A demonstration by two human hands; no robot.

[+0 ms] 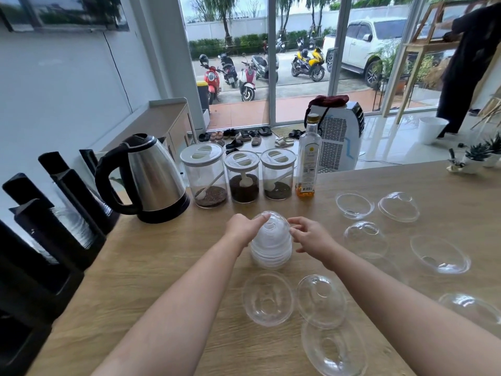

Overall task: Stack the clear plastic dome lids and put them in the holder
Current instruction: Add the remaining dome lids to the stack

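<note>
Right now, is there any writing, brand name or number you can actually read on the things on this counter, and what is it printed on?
No text here can be read.
Glass bottle: its label carries an emblem, small print and a barcode, all too small and blurred to read.
Kettle, three jars, dome lids: no print visible.

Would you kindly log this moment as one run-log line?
phase: stacking | left hand: on lid stack | right hand: open beside stack | loose lids: on table | holder: left
</note>
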